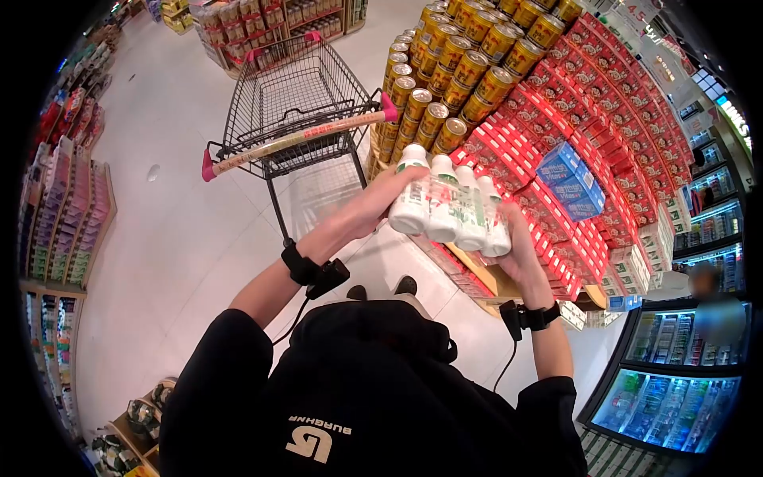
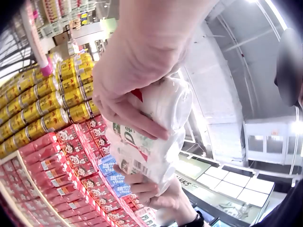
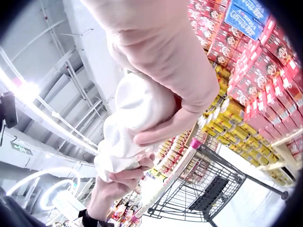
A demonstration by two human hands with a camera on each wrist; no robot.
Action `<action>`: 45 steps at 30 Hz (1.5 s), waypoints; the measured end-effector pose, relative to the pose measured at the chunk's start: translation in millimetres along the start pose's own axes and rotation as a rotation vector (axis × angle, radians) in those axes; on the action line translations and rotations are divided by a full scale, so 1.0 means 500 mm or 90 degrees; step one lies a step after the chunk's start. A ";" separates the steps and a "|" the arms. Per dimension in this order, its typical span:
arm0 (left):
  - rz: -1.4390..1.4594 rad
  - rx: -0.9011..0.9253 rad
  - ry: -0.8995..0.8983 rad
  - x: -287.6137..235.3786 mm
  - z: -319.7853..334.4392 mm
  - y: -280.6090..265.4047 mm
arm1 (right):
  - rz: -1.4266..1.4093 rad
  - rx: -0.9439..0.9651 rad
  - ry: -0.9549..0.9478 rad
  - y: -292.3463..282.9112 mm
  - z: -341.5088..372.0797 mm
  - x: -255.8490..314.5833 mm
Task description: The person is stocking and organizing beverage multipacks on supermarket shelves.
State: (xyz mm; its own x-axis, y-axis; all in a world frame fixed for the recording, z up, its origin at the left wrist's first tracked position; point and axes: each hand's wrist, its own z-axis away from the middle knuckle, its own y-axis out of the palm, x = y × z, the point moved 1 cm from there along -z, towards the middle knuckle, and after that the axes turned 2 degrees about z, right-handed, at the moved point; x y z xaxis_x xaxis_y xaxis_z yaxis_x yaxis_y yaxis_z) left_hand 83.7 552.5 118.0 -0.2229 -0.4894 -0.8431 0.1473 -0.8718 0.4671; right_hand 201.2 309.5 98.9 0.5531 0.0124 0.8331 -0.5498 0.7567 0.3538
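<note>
A shrink-wrapped pack of white bottles (image 1: pixel 443 208) with green and red lettering is held up in front of the body, caps pointing away. My left hand (image 1: pixel 378 203) grips one end of it, fingers curled over the end bottle in the left wrist view. The right hand (image 1: pixel 521 248) holds the opposite end, and its fingers (image 2: pixel 142 187) show on the pack from below in the left wrist view. Seen from the right wrist, the wrapped bottles (image 3: pixel 135 106) lie between both hands. Most of the palms are hidden behind the pack.
A shopping cart (image 1: pixel 278 95) with pink handle ends stands ahead on the left. Beyond the pack rise stacked gold cans (image 1: pixel 469 71) and red boxes (image 1: pixel 576 119), with a blue carton (image 1: pixel 568 183) on them. Lit drink coolers (image 1: pixel 671 405) are at right, shelves (image 1: pixel 63 215) at left.
</note>
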 end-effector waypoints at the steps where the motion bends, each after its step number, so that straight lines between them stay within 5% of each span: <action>1: -0.021 -0.090 0.091 0.018 0.003 0.009 | -0.014 -0.009 -0.005 0.005 -0.011 -0.019; 4: -0.310 -0.070 0.184 0.026 0.039 0.024 | -0.123 0.011 -0.022 0.026 -0.067 -0.093; 7: -0.368 -0.066 0.250 0.019 0.096 0.087 | -0.126 0.074 -0.066 0.054 -0.078 -0.146; 10: -0.465 -0.097 0.280 0.030 0.108 0.105 | -0.355 0.090 -0.048 0.092 -0.072 -0.170; 16: -0.425 -0.084 0.216 0.032 0.114 0.050 | -0.125 -0.028 -0.060 0.072 -0.066 -0.176; 23: -0.087 -0.179 0.043 0.106 0.062 -0.072 | 0.108 -0.076 -0.162 0.060 0.017 -0.105; 27: 0.051 -0.151 -0.024 0.127 0.034 -0.096 | 0.291 -0.040 -0.184 0.126 0.068 -0.062; 32: 0.281 -0.032 -0.048 0.167 0.008 -0.108 | 0.269 0.098 -0.397 0.183 0.105 -0.076; 34: 0.317 -0.031 -0.032 0.156 0.020 -0.084 | 0.369 0.057 -0.463 0.201 0.092 -0.106; 40: 0.240 -0.040 0.051 0.150 0.007 -0.064 | 0.173 -0.194 -0.417 0.269 0.045 -0.192; 45: -0.026 -0.074 0.138 0.096 0.016 -0.028 | 0.109 -0.281 -0.653 0.263 0.030 -0.161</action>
State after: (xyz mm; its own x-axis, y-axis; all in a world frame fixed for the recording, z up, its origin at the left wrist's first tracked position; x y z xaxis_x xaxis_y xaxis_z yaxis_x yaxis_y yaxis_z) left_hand 63.4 541.1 73.3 -0.0211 -0.4272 -0.9039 0.2547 -0.8766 0.4084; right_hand 75.1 398.5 84.9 -0.3954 -0.2505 0.8837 -0.1867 0.9639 0.1898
